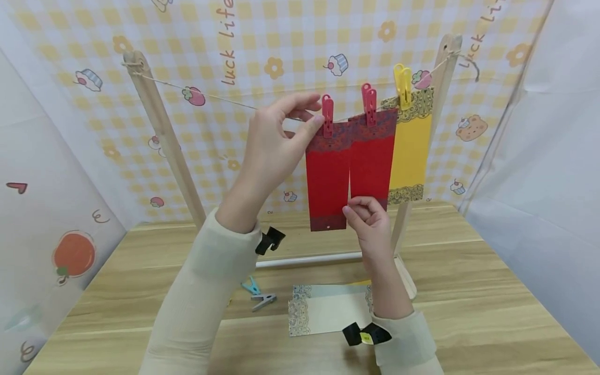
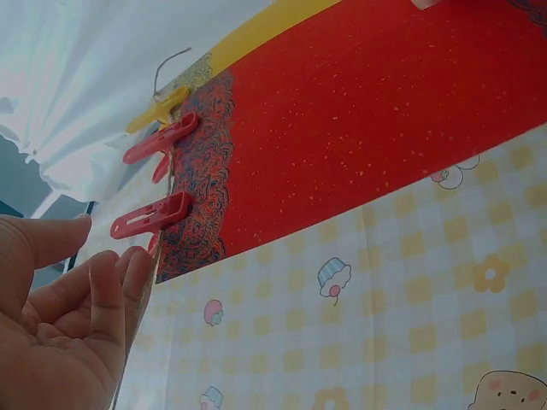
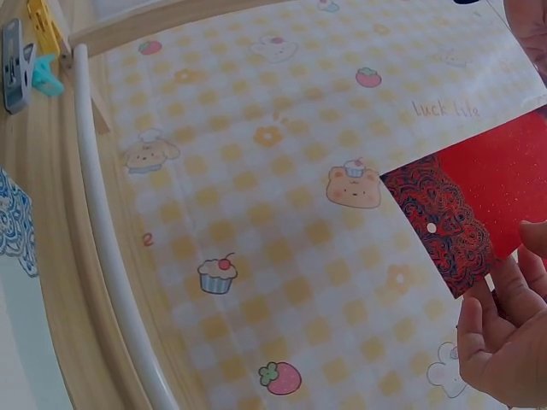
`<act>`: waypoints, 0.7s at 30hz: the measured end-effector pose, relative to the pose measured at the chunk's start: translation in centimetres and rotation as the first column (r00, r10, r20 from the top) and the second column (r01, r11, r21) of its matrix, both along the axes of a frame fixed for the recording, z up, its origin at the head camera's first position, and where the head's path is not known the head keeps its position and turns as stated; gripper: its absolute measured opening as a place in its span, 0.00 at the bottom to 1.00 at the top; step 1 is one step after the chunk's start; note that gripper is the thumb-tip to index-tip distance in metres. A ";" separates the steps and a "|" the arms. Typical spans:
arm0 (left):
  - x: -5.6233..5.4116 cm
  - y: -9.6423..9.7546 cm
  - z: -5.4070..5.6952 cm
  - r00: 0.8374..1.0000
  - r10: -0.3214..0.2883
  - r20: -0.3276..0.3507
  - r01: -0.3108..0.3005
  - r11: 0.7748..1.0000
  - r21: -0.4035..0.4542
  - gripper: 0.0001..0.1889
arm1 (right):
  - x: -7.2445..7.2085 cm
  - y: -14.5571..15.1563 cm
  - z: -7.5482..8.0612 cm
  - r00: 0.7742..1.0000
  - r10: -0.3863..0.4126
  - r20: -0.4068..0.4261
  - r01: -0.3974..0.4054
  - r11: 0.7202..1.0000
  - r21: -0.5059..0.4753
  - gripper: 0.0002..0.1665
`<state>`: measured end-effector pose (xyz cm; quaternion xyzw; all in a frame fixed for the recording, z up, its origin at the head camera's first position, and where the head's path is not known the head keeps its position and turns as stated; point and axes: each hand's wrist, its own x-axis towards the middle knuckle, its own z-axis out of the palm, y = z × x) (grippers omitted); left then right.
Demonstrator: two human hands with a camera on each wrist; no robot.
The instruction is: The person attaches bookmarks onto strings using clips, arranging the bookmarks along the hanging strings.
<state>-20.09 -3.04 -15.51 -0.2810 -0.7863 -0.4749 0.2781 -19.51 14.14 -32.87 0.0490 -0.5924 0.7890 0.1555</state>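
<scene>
A yellow-and-white gingham backdrop (image 1: 281, 31) hangs at the far side, behind a pale wood-grain tabletop (image 1: 478, 323). In the head view, thin twine (image 1: 201, 92) runs between two wooden posts (image 1: 164, 130). The left red card (image 1: 328, 182) hangs from it under a pink clothespin (image 1: 328, 117); to its right hang another red card (image 1: 373, 161) and, farther right, a yellow card (image 1: 412, 148). Your left hand (image 1: 276, 140) is loosely bent beside that clothespin; your right hand (image 1: 373, 227) pinches the left red card's lower right edge. You seem to be settling this card on the line; the next move calls for releasing its edge gently, lest the sagging twine swing. Near you lie a cream card (image 1: 333, 312) with lacy ends, plus teal (image 1: 252, 285) and grey (image 1: 264, 300) clothespins.

In the left wrist view, your left thumb and fingers stand apart, gripping nothing. The red paper is flecked with gold, its dark border swirled, the clothespin slotted plastic.

In the right wrist view, your right thumb lies over the card, fingers behind; a round hole pierces its scalloped border.
</scene>
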 end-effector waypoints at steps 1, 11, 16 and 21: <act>0.1 0.0 -0.1 1.000 0.000 -0.006 0.000 1.000 -0.005 0.17 | 0.0 0.1 0.0 1.000 -0.002 -0.003 0.002 1.000 -0.005 0.13; 1.3 -0.4 -1.0 0.994 -0.098 -0.053 0.100 0.994 0.035 0.16 | 0.4 0.9 0.5 0.996 -0.009 -0.091 0.004 0.999 -0.046 0.13; 1.4 -0.7 -1.8 0.994 -0.096 -0.044 0.098 0.995 0.032 0.16 | 0.7 1.3 0.7 0.990 -0.002 -0.140 -0.005 0.999 -0.050 0.12; 1.4 -1.0 -2.7 0.995 -0.089 -0.043 0.090 0.996 0.023 0.15 | 1.1 1.6 0.9 0.984 0.000 -0.181 -0.012 0.998 -0.066 0.10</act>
